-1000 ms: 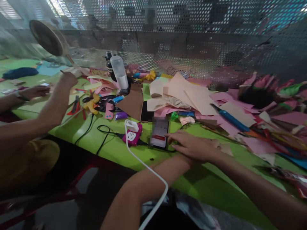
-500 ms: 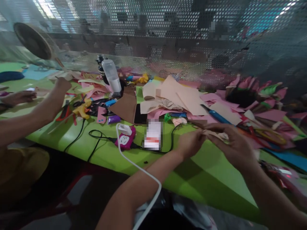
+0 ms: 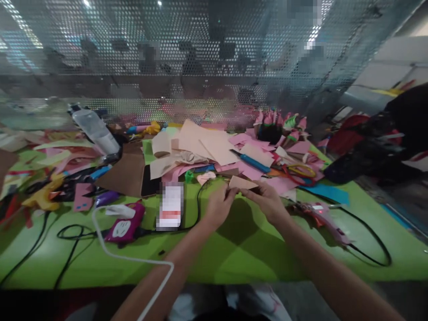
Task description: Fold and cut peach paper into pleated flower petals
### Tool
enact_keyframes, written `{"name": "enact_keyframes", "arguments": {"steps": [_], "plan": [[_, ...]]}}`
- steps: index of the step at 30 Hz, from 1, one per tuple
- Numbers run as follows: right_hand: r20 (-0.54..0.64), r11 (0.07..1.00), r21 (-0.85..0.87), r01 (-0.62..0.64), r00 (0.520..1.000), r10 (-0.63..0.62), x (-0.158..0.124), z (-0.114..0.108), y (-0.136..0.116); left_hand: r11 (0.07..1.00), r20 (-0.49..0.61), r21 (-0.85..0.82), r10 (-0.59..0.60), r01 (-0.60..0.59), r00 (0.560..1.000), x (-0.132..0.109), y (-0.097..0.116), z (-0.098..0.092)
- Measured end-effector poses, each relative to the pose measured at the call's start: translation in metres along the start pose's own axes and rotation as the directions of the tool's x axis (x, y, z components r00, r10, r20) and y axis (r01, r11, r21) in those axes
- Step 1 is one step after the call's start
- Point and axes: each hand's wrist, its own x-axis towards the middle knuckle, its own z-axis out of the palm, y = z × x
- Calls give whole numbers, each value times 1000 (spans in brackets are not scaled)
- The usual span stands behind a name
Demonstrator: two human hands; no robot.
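Note:
Over the green table, a small tan piece of paper is pinched between both hands. My left hand grips its left end with thumb and fingers closed. On the other end, my right hand closes on the lower right edge; some of its fingertips are hidden behind the paper. Just left of the hands lie a crumpled pale pink paper piece and a small green paper piece. A blue utility knife rests on the paper pile beyond them.
Peach paper sheets cover the back. Yellow-handled scissors and a pink glue gun with a black cord lie to the right. At left are a phone, a purple power socket, a white cable and a bottle.
The view has swung right, bringing the glue gun fully into sight and losing the co-worker's arms at left. Both hands still hold the paper, now turned so its flat face shows.

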Motion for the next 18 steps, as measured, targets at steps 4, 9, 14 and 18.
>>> {"name": "enact_keyframes", "arguments": {"steps": [4,9,14,18], "plan": [[1,999,41,-25,1000,25,-2,-5,-1,999,56,20,23,-24,998,-2,2,1],[-151,998,36,58,987,-52,4,-18,-3,999,43,-40,31,-29,999,0,5,-4],[-236,989,-22,147,960,-148,7,-26,-5,998,-9,-62,-16,15,1000,4,-1,-12],[-46,982,-150,112,992,-120,2,-17,-6,999,29,-48,-15,16,999,4,-4,-12]]}}
